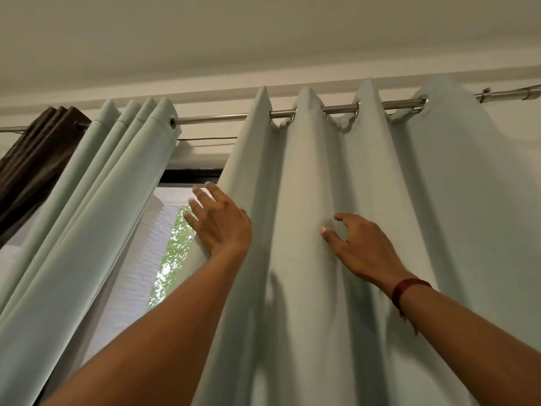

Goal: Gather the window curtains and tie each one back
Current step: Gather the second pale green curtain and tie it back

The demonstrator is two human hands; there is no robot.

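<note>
Two pale green eyelet curtains hang from a steel rod (210,119). The left curtain (96,206) is bunched into tight folds. The right curtain (424,215) is still spread wide across the window. My left hand (218,219) lies flat with fingers apart against the right curtain's left edge, by the gap. My right hand (358,244) rests on the middle of the same curtain, its thumb and fingers curled around a fold of the cloth. A dark red band sits on that wrist.
A brown curtain (35,159) hangs bunched at the far left of the rod. Between the green curtains a window (172,247) shows a white brick wall and leaves. The rod's end bracket (486,93) is at the upper right, just below the ceiling.
</note>
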